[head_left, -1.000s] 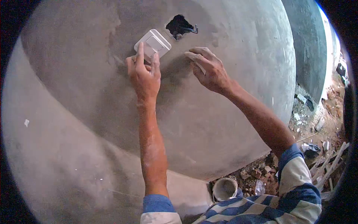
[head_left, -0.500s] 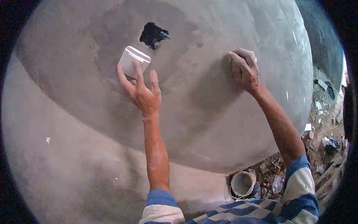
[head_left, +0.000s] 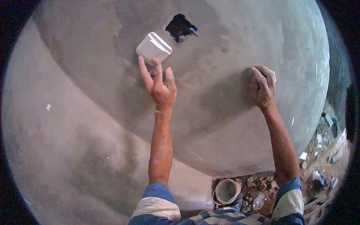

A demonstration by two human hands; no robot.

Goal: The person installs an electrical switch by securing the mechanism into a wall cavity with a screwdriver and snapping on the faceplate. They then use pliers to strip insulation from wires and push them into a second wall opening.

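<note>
The white switch plate (head_left: 153, 47) sits against the grey plastered wall (head_left: 210, 112), held at its lower edge by the fingertips of the left hand (head_left: 160, 84), fingers extended upward. Just up and right of that hand gapes a dark wall hole (head_left: 180, 27). Well to its right, the right hand (head_left: 262, 87) presses clenched against the wall, grasping nothing visible. Below both arms stands a bucket (head_left: 227, 190) among rubble (head_left: 262, 187).
</note>
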